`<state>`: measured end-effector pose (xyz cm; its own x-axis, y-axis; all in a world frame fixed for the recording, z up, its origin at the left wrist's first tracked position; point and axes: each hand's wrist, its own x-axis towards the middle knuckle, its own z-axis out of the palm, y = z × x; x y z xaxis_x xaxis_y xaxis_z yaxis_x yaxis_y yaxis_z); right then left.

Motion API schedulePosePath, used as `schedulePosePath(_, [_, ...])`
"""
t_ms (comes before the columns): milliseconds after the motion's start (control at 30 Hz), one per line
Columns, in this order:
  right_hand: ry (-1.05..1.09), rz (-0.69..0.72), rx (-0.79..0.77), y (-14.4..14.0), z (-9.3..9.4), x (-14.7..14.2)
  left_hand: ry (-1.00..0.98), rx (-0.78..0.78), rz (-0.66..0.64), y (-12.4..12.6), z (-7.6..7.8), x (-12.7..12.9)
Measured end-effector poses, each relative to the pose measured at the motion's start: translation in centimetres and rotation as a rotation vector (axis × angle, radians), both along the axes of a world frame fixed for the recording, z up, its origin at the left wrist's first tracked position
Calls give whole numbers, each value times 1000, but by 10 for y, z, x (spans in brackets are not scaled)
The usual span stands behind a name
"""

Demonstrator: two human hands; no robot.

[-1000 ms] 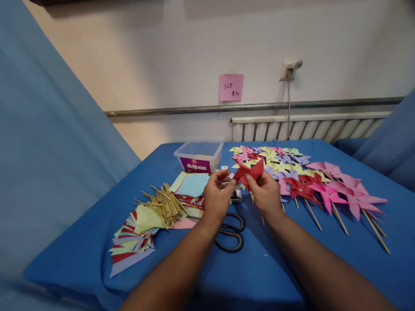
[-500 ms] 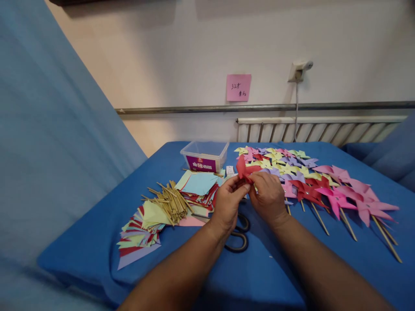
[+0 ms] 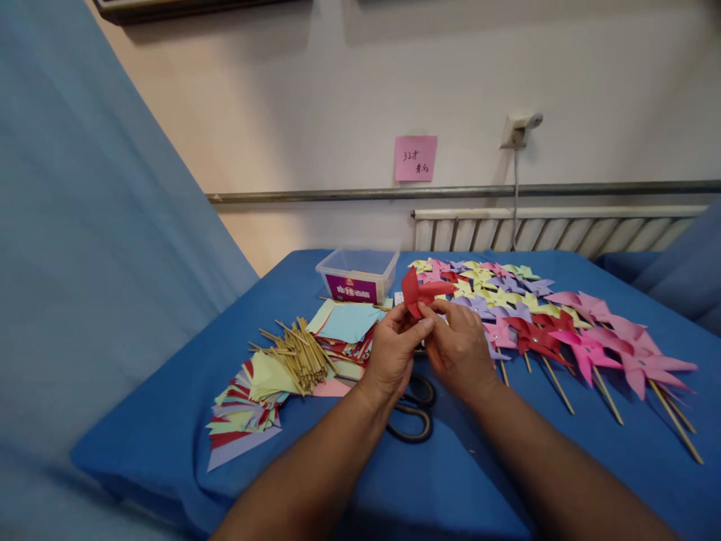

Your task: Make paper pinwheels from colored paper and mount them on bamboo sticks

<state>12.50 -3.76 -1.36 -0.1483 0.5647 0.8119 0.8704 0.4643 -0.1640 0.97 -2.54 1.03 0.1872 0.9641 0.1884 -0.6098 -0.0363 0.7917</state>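
A red paper pinwheel point(image 3: 420, 290) is held up over the middle of the table, its folded blades pointing up and to the right. My left hand point(image 3: 396, 347) pinches its lower left side between thumb and fingers. My right hand point(image 3: 459, 344) is closed on its lower right, fingertips close to the left thumb. The pinwheel's centre is partly covered by my fingers, and I cannot tell whether a pin or stick is there. Under my wrists lie scissors point(image 3: 414, 422) with black handles, blades toward the left.
To the left are a bundle of thin sticks point(image 3: 304, 353), stacked coloured paper squares point(image 3: 346, 323) and fanned paper pieces point(image 3: 248, 406). A clear plastic box point(image 3: 360, 272) stands behind. Many pinwheels on sticks point(image 3: 538, 338) cover the right side of the blue-covered table point(image 3: 169, 398).
The red pinwheel has turned in my fingers, so more of its blades show, one now stretching right. Both hands stay closed on it. The view has tilted up slightly.
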Motion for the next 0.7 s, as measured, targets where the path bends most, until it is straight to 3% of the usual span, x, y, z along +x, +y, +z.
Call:
schedulePosePath(167, [96, 91, 6, -3, -2, -2, -42, -103, 112, 3, -2, 1])
schedulePosePath(500, [254, 206, 2, -7, -3, -5, -4, -191, 185, 7, -6, -1])
schedulePosePath(600, [317, 271, 21, -10, -5, -4, -8, -188, 224, 11, -2, -5])
schedulePosePath(700, [323, 382, -70, -15, -8, -7, -49, -169, 313, 16, 9, -14])
